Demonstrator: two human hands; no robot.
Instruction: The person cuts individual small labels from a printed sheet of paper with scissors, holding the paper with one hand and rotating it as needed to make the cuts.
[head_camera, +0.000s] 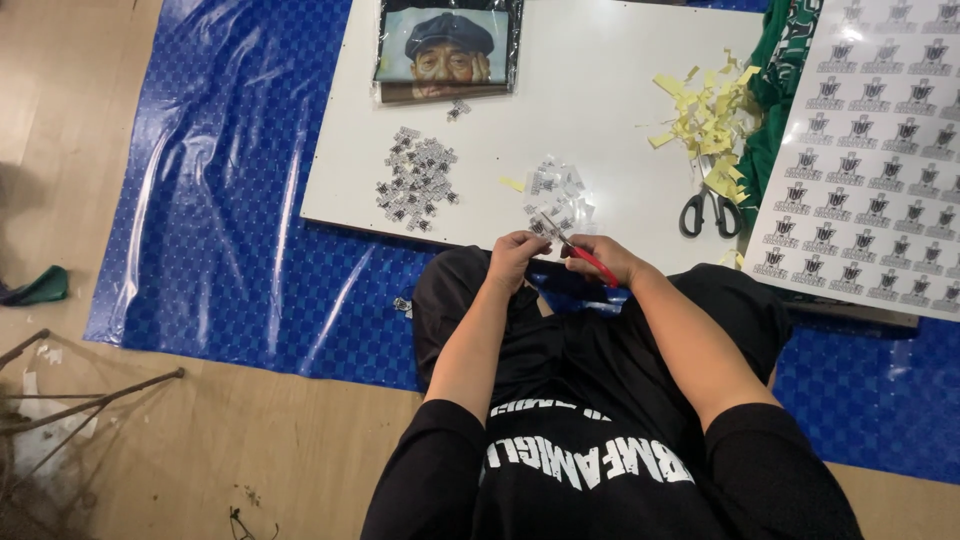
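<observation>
Red-handled scissors (583, 252): gripped in the right hand (607, 257), blades pointing up-left toward the left hand (514, 254), just above the person's lap at the near edge of the white board (600, 60).
Right hand: fingers closed around the red handles; the blades look slightly parted, though they are small in the view.
Left hand: fingertips pinched on a small printed piece at the blade tips; too small to tell more.
Hands together: close, nearly touching, over the black-trousered knees.
Small clear-backed pile (556, 190): cut pieces lying on the board just beyond the hands.
Grey pile of cut labels (416, 180): further left on the board, spread loosely, well apart from the hands.
Black scissors (710, 212): lying closed on the board to the right, near the printed sheet (875, 160).
Yellow paper scraps (710, 115): heaped beyond the black scissors, beside green cloth (775, 90).
Bagged printed shirt (443, 50): at the far edge of the board.
Blue tarp (240, 200): under the board, on a wooden floor.
</observation>
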